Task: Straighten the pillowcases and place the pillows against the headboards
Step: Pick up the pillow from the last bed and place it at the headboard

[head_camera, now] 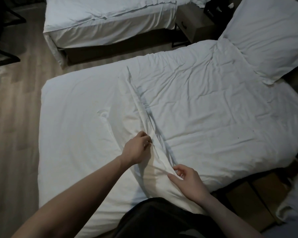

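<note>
A large white pillow in a soft cotton pillowcase [86, 134] lies flat on the near bed [213, 117], covering the left half of it, directly in front of the person. Along its right edge the loose cloth of the pillowcase is pulled up into a long raised ridge [141, 107], which runs from the far side of the bed toward the person.

Both hands are on this ridge — one behind the other. The left hand [137, 148] is farther from the body; its fingers are curled and pinch the fold of the cloth between thumb and fingertips. The right hand [187, 179] is nearer to the body and lower on the same ridge; its thumb and forefinger pinch the cloth, and the other fingers are loosely bent. The two hands are apart, with a short piece of tight cloth between them.

A second white pillow [265, 38] lies at the upper right, at the head end of the near bed, tilted and partly over the crumpled white duvet.

Across a strip of wooden floor [15, 117] stands another bed with white sheets [101, 19], and a small grey nightstand [194, 26] is between the two beds.
</note>
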